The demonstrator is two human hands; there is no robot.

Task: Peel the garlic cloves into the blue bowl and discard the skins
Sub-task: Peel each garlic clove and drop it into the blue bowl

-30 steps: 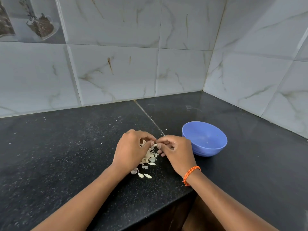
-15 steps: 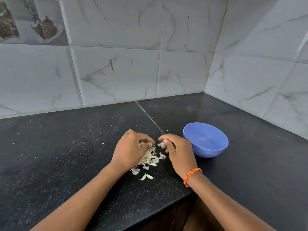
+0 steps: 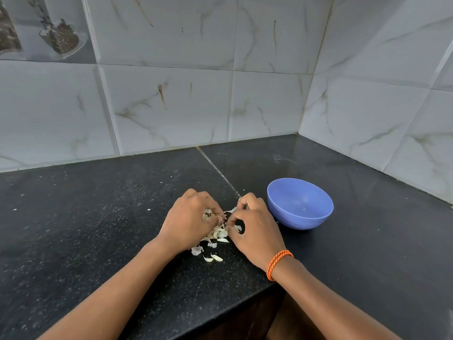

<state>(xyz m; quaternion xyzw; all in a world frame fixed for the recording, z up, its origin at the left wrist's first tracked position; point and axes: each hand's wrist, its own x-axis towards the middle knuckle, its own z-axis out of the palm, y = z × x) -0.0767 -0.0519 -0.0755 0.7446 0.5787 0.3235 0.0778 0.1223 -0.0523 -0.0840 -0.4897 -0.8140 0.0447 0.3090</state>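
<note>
A small pile of garlic cloves and pale skins [image 3: 217, 238] lies on the black counter [image 3: 98, 229] between my hands. My left hand [image 3: 190, 217] curls over the pile's left side and holds a piece of garlic in its fingers. My right hand [image 3: 253, 227] curls beside it, thumb and fingers pinching at the same piece of garlic or skin; the fingertips of both hands meet. The blue bowl [image 3: 300, 203] stands just right of my right hand, and only a speck shows inside it.
Two loose skins [image 3: 212, 258] lie nearer the counter's front edge [image 3: 220, 312]. Marble-pattern tiled walls [image 3: 171, 106] close the back and right sides, meeting in a corner behind the bowl. An orange thread band [image 3: 278, 263] circles my right wrist.
Both hands have dropped a little lower over the pile and their fingertips have come back together after briefly parting. The bowl has not moved.
</note>
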